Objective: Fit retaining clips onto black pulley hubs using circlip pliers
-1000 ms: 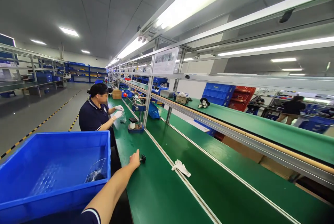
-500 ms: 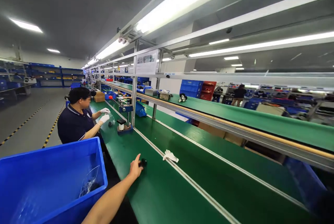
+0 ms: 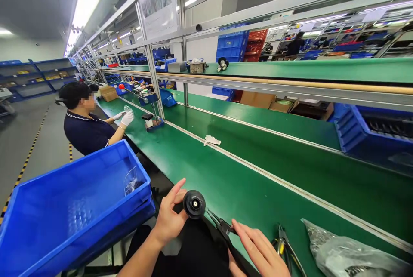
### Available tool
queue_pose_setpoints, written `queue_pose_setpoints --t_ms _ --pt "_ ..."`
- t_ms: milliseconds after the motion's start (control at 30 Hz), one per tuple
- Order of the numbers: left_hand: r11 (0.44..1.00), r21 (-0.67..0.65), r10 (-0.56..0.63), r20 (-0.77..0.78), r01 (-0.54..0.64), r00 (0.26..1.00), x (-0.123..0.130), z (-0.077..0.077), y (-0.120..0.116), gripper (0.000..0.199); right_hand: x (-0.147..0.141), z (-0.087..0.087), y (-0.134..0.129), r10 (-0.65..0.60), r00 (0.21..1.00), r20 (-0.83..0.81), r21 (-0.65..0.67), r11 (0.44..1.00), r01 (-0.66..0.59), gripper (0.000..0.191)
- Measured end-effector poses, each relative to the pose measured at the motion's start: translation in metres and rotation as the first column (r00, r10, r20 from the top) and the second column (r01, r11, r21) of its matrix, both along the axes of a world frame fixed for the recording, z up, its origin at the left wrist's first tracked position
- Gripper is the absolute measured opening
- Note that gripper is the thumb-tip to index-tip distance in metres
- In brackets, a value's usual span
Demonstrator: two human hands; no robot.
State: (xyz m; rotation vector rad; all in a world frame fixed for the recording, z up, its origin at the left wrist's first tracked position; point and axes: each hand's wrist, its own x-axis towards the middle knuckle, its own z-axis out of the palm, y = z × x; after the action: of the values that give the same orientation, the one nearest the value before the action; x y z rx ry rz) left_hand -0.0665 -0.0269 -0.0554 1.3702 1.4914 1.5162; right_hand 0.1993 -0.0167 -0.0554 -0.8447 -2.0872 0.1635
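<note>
My left hand [image 3: 171,216] is closed around a round black part [image 3: 194,204], its face turned up toward me, with a small metal shaft end at its centre. My right hand [image 3: 258,249] holds a pair of thin-nosed circlip pliers [image 3: 222,225]. Their slim tips point left and are close to the black part's rim; whether they touch cannot be made out. A second pair of pliers [image 3: 283,242] with yellow and black handles lies on the green bench [image 3: 251,199] by my right hand. Right of it rests a clear bag [image 3: 345,253] of small metal pieces.
A blue bin [image 3: 80,216] with a clear plastic wrapper [image 3: 131,186] stands at left. Beyond it a co-worker [image 3: 88,118] in white gloves handles something transparent. A white glove [image 3: 211,140] lies by the bench rail. A small press [image 3: 152,111] and a blue crate [image 3: 374,128] stand farther off.
The view has swung down and right. My left hand has brought the black part in from over the bench. My right hand with the circlip pliers has come into view.
</note>
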Motion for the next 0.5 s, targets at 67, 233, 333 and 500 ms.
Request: queue_pose_setpoints --t_ms 67,233,333,500 --pt "0.997 0.057 0.061 -0.053 -0.058 0.997 -0.001 0.0 -0.007 0.076 -0.006 0.003 -0.002 0.03 1.0 0.007 0.015 0.999 -0.031 0.065" --pt "0.96 0.161 0.243 -0.077 -0.229 0.967 0.005 0.002 -0.024 0.07 -0.015 0.009 -0.009 0.025 0.999 0.035 0.041 0.999 -0.026 0.06" --pt "0.94 0.186 0.302 -0.068 -0.285 0.951 0.01 0.006 -0.031 0.067 -0.017 0.016 -0.011 0.025 0.997 0.067 0.08 0.996 -0.03 0.06" --pt "0.93 0.201 0.329 -0.083 -0.307 0.941 0.013 0.01 -0.038 0.067 -0.018 0.025 -0.016 0.045 0.993 0.108 0.079 0.995 -0.053 0.056"
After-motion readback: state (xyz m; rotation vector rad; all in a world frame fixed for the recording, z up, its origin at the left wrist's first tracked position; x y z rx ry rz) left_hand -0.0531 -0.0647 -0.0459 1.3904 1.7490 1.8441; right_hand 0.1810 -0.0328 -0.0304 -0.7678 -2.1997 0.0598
